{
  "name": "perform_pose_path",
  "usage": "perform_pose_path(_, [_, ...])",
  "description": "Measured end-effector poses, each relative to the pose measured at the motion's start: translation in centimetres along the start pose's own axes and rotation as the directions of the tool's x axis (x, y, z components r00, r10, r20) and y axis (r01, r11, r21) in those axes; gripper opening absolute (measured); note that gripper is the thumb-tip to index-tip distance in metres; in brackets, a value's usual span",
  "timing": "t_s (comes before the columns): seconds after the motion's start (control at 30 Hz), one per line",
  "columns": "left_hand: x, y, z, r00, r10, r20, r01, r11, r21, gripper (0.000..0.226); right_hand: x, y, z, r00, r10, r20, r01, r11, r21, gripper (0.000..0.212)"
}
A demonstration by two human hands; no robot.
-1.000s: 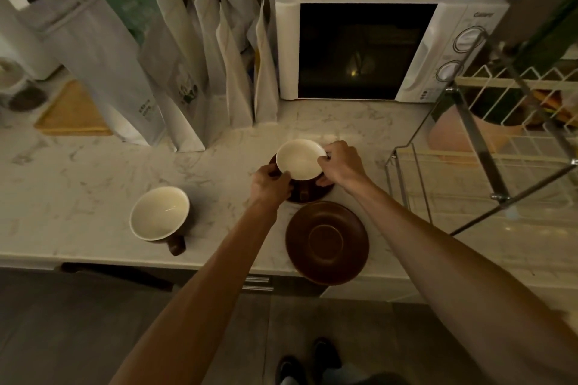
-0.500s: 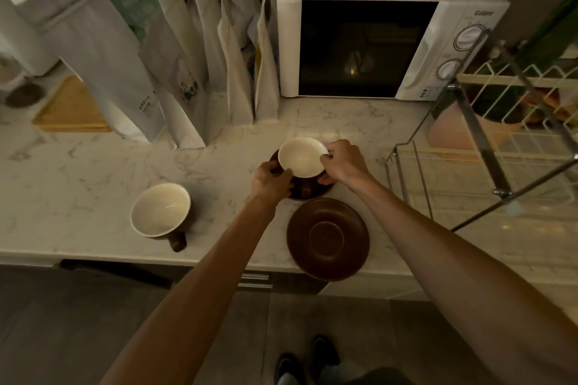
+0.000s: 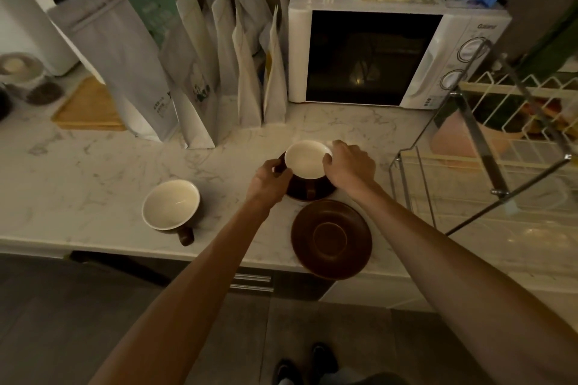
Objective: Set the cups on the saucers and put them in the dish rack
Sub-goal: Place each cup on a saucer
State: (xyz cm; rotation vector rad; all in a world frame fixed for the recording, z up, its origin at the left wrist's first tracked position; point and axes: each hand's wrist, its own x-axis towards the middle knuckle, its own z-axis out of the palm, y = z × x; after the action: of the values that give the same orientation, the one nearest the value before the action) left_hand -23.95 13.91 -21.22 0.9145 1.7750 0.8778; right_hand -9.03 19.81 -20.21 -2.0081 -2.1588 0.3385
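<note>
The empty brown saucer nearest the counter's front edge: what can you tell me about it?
The empty saucer is round, dark brown and looks like glazed ceramic, with a raised ring marking a shallow well at its centre. It lies flat and right side up on the marble counter, its near rim slightly overhanging the front edge. Nothing sits on it and neither hand touches it. It lies just in front of the saucer that carries a cup.

We note: marble-veined countertop (image 3: 93,166), smooth; glazed ceramic cups (image 3: 308,159), cream inside, brown outside; near saucer (image 3: 331,239), brown satin glaze; dish rack (image 3: 488,147), bright metal wire; far left, matt paper pouches (image 3: 125,56).
</note>
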Motion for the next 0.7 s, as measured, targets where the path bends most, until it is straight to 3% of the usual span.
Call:
perform_pose_path(0.13, [-0.9,0.5,-1.9,0.990,0.138,-0.043,-0.120,0.951,0.284,0.046,-1.0,-1.8,-1.2,0.985,-0.116,-0.126,0.099,0.986,-0.134,0.030])
perform_pose_path(0.33, [-3.3,-0.1,-6.3,0.890,0.447,-0.093,-0.236,0.626,0.743,0.049,-2.2,-5.8,-1.4,0.890,-0.443,-0.107,0.441,0.897,-0.039,0.034])
perform_pose_path(0.47, [-5.3,-1.7,-10.6,0.861,0.488,-0.143,-0.093,0.428,0.899,0.048,-2.9,-9.2,-0.8,0.793,-0.609,0.007,0.609,0.793,0.011,0.041])
perform_pose_path(0.7, [-8.7,-7.2,-17.4,0.879,0.352,-0.322,0.144,0.448,0.882,0.049,-4.5,-14.3,1.4,0.698,-0.703,0.137,0.715,0.697,-0.061,0.040])
